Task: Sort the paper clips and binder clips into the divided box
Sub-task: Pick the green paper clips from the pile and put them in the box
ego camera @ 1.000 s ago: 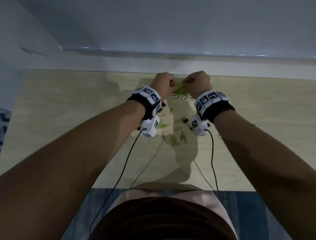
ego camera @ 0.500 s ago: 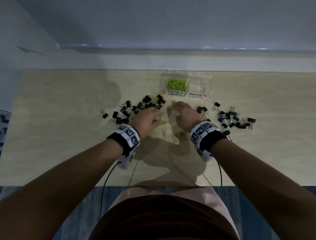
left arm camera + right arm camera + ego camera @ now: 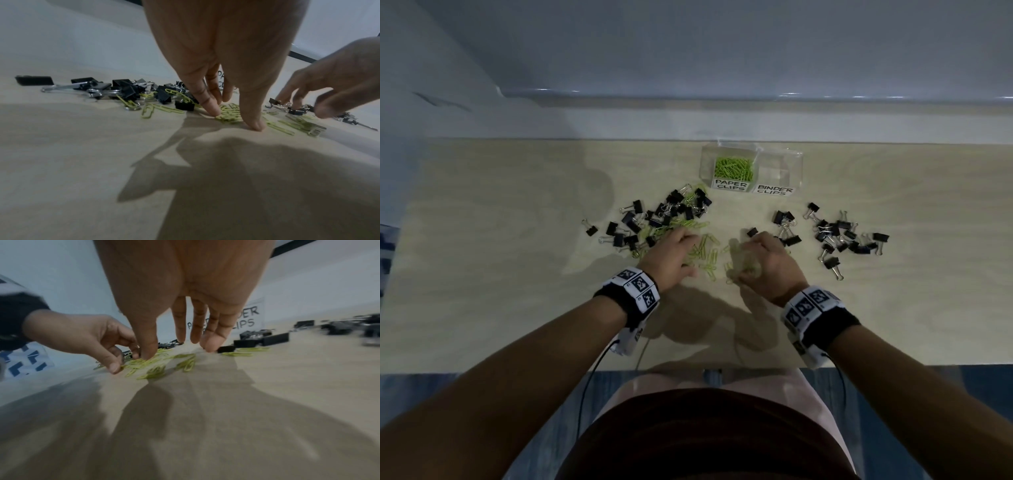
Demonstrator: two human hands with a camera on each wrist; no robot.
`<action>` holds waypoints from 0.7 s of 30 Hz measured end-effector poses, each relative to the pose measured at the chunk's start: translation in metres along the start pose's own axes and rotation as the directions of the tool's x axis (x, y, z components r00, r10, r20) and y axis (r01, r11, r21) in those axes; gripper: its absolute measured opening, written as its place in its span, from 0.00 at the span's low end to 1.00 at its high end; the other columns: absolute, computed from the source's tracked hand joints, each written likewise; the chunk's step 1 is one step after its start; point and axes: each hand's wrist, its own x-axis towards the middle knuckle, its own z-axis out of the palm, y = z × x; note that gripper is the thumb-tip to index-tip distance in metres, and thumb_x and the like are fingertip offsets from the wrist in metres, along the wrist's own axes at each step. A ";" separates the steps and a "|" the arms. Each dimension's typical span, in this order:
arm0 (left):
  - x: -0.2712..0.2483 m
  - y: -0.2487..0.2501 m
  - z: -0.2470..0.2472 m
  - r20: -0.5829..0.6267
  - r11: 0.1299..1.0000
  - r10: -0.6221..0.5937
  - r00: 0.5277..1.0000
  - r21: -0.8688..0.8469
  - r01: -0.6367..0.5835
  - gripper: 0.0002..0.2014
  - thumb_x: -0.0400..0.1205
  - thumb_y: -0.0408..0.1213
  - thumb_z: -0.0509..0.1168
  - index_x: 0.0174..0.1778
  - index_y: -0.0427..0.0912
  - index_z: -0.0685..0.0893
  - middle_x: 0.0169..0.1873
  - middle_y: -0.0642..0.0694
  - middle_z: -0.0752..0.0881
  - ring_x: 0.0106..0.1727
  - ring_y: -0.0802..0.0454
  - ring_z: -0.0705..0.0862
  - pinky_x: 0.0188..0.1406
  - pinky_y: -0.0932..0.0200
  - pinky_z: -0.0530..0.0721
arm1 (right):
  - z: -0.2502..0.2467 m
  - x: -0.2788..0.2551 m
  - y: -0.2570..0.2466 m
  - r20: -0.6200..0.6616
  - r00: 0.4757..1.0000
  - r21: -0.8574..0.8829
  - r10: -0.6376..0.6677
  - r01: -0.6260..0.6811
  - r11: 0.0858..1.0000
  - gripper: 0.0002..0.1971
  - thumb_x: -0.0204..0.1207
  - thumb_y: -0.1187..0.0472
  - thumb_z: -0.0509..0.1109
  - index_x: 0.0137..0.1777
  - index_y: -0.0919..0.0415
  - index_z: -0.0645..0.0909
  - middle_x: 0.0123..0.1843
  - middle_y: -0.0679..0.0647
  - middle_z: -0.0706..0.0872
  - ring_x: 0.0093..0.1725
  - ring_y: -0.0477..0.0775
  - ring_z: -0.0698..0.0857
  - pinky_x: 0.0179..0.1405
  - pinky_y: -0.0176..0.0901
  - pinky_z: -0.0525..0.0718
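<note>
Right wrist view is motion-blurred; binder clips at its right edge are just dark smears. The box labels there are half covered by the fingers. In the head view the backs of both hands hide whatever is under the palms, and the right hand's fingertip area is a smeared green patch.

Box [image 3: 751, 168] sits at the far edge of the table [image 3: 500, 274], clear plastic, long axis left-right, labels facing the person. Left cell, marked PAPER CLIPS, holds a heap of green paper clips [image 3: 734, 168]. Right cell, marked BINDER CLIPS, looks bare inside, though glare makes it hard to tell.

Loose paper clips [image 3: 703, 251] lie flat on the table between the hands, thin lime-green wire loops, pointing every which way. Black binder clips with silver wire handles sit in two groups: one left [image 3: 664, 219] mixed with green clips, one right [image 3: 839, 234], all black. Their handles point in no common direction.

Left hand [image 3: 671, 255]: fingers pointing down, fingertips [image 3: 213, 108] and thumb on the table among the green clips; nothing gripped that I can see. Right hand [image 3: 770, 260]: fingers straight and pointing down, fingertips [image 3: 211, 340] touching the table at the green clips, thumb down on them too; no grip visible either.

Each wrist carries a band [image 3: 637, 286] with black-and-white markers.
</note>
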 end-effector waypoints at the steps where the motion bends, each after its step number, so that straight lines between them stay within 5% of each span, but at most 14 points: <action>1: 0.001 0.001 0.000 -0.010 1.000 -0.003 1.000 -0.009 0.003 0.37 0.74 0.45 0.73 0.77 0.39 0.66 0.68 0.45 0.70 0.70 0.49 0.68 0.75 0.54 0.69 | 0.001 -0.003 0.002 -0.021 1.000 -0.020 0.012 -0.013 1.000 0.34 0.57 0.48 0.83 0.61 0.63 0.80 0.59 0.61 0.78 0.56 0.65 0.78 0.49 0.55 0.84; 5: 0.010 0.009 0.000 -0.049 0.996 -0.039 0.998 -0.076 0.035 0.30 0.74 0.41 0.74 0.71 0.39 0.74 0.65 0.44 0.74 0.66 0.49 0.74 0.70 0.57 0.73 | 0.020 -0.002 0.007 -0.020 0.993 -0.032 0.114 -0.115 0.993 0.39 0.47 0.54 0.87 0.59 0.67 0.80 0.58 0.64 0.77 0.55 0.68 0.77 0.52 0.58 0.81; 9: 0.017 0.019 -0.002 -0.018 0.993 -0.069 0.997 -0.101 0.067 0.18 0.76 0.36 0.71 0.62 0.42 0.79 0.61 0.46 0.79 0.60 0.50 0.80 0.59 0.58 0.78 | 0.036 0.015 -0.001 0.019 0.995 -0.010 0.100 -0.100 0.995 0.16 0.62 0.60 0.77 0.50 0.62 0.84 0.51 0.60 0.81 0.52 0.59 0.78 0.50 0.51 0.86; 13: 0.025 0.022 -0.005 0.049 1.000 -0.014 0.999 0.024 0.013 0.11 0.81 0.35 0.65 0.60 0.39 0.78 0.59 0.44 0.80 0.56 0.50 0.81 0.51 0.58 0.78 | 0.028 0.022 -0.012 0.056 0.998 0.068 0.029 -0.033 0.997 0.11 0.59 0.71 0.73 0.43 0.67 0.85 0.46 0.64 0.80 0.43 0.63 0.80 0.42 0.49 0.84; 21: 0.028 0.027 -0.003 0.146 0.949 0.088 0.985 0.289 -0.128 0.12 0.81 0.26 0.54 0.59 0.32 0.75 0.54 0.35 0.80 0.53 0.40 0.80 0.51 0.48 0.79 | 0.019 0.032 -0.024 0.087 0.995 0.094 -0.051 0.043 0.995 0.01 0.61 0.70 0.71 0.31 0.67 0.82 0.37 0.62 0.81 0.33 0.62 0.80 0.33 0.47 0.80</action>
